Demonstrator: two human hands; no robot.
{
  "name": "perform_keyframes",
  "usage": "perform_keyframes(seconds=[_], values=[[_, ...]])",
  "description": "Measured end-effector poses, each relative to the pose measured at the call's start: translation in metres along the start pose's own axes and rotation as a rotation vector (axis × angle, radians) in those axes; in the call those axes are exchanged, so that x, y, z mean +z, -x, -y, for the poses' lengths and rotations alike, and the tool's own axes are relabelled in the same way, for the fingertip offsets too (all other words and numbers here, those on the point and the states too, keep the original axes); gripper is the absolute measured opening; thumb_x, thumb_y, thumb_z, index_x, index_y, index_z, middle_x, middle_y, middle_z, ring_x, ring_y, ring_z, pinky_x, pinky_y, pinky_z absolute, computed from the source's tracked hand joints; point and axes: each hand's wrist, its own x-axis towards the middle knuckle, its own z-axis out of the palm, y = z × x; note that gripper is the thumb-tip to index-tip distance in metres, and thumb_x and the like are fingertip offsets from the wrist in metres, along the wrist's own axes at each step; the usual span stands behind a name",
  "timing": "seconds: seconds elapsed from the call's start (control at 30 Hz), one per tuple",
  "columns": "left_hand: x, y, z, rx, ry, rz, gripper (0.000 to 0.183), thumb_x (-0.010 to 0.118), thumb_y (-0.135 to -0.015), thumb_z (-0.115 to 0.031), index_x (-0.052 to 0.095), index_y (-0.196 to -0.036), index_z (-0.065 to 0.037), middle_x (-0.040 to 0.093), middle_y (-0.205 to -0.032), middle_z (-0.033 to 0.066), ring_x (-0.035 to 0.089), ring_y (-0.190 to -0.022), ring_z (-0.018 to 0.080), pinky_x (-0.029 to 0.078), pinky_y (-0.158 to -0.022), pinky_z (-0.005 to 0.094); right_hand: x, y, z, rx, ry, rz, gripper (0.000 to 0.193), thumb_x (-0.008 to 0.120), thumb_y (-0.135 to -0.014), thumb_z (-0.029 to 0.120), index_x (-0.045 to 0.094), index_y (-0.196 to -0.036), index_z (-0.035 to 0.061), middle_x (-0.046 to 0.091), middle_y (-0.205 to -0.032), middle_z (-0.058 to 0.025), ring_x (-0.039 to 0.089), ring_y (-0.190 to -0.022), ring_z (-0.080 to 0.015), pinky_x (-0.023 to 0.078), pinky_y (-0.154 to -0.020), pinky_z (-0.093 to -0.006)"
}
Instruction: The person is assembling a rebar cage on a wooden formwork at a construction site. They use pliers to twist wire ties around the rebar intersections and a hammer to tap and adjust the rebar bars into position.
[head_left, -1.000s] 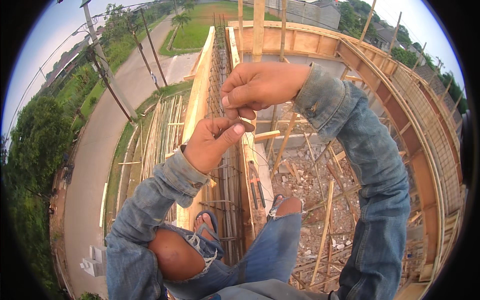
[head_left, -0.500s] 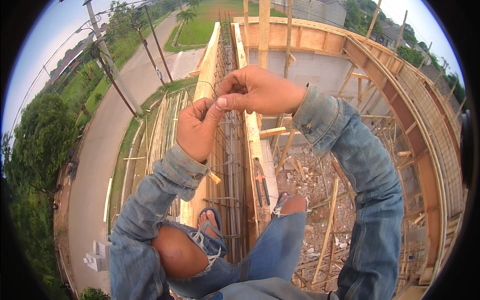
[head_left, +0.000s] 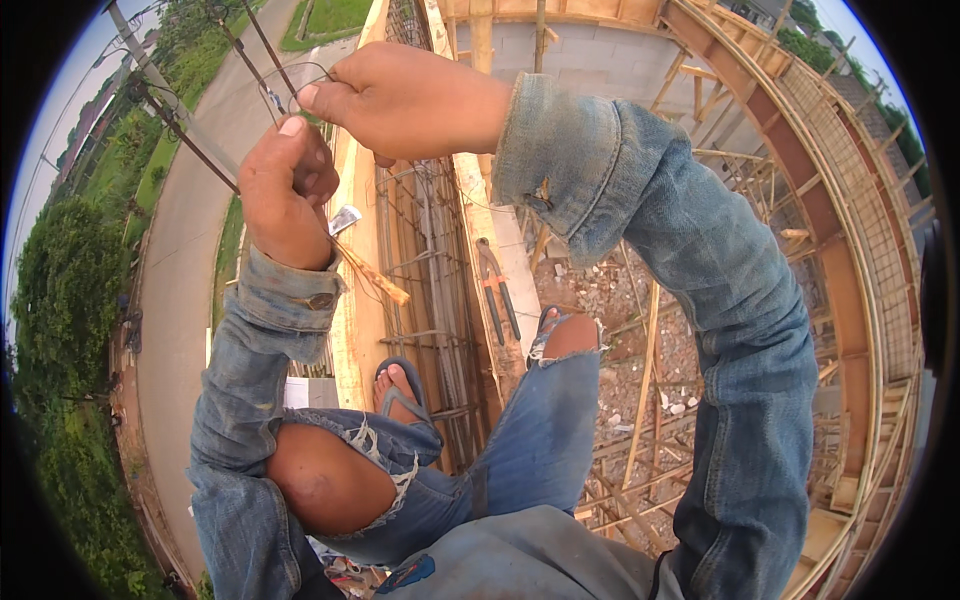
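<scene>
Up at the left, above a timber board, my two hands are close together with a thin dark wire [head_left: 293, 100] at their fingertips. My right hand [head_left: 410, 100] pinches the wire between thumb and fingers. Just below it, my left hand [head_left: 285, 190] is closed, thumb up against the bent fingers, with the wire at its tip. By my left wrist is a wooden-handled thing with a silvery end [head_left: 344, 220], partly hidden. Orange-handled pincers [head_left: 497, 290] lie on the right-hand board [head_left: 510, 345], apart from both hands.
Between the left-hand board [head_left: 352, 330] and the right one runs a long steel rebar cage [head_left: 430, 250]. My sandalled foot [head_left: 400, 392] rests beside it. Down at the right are rubble [head_left: 610, 290] and wooden props; a road [head_left: 180, 330] lies far below at the left.
Both hands have moved left with the wire, the right hand now higher than the left. The view has tilted downward, and the pincers stay on the board.
</scene>
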Motion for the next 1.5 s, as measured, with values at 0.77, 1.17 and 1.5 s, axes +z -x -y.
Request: perform_keyframes(seconds=[0.77, 1.17, 1.5], values=[[-0.13, -0.057, -0.004, 0.9, -1.537, 0.693, 0.026, 0.052, -0.08, -0.014, 0.038, -0.061, -0.002, 0.036, -0.061, 0.0139, 0.039, -0.054, 0.0326, 0.03, -0.051, 0.041, -0.072, 0.053, -0.097, -0.501, 1.378, -0.288, 0.041, 0.054, -0.076, 0.01, 0.055, -0.112, 0.0306, 0.051, -0.065, 0.003, 0.057, -0.062, -0.0125, 0.046, -0.047, -0.0264], [-0.216, -0.012, -0.059, 0.708, -1.818, 0.66, 0.026, 0.056, -0.077, -0.02, 0.042, -0.06, -0.007, 0.041, -0.059, 0.0089, 0.046, -0.054, 0.0279, 0.036, -0.05, 0.0388, -0.04, 0.04, -0.105, -0.649, 1.185, -0.293, 0.036, 0.057, -0.069, 0.009, 0.059, -0.104, 0.0167, 0.042, -0.065, 0.0015, 0.045, -0.055, -0.0146, 0.037, -0.046, -0.0292], [-0.312, 0.116, -0.005, 0.479, -1.773, 0.521, 0.031, 0.052, -0.085, -0.03, 0.046, -0.063, -0.008, 0.047, -0.061, 0.0062, 0.052, -0.057, 0.0262, 0.044, -0.054, 0.0388, 0.07, 0.088, -0.088, -0.255, 0.239, 0.112, 0.009, 0.05, -0.085, 0.006, 0.055, -0.088, -0.0008, 0.057, -0.069, -0.0169, 0.056, -0.06, -0.0316, 0.041, -0.053, -0.0374]])
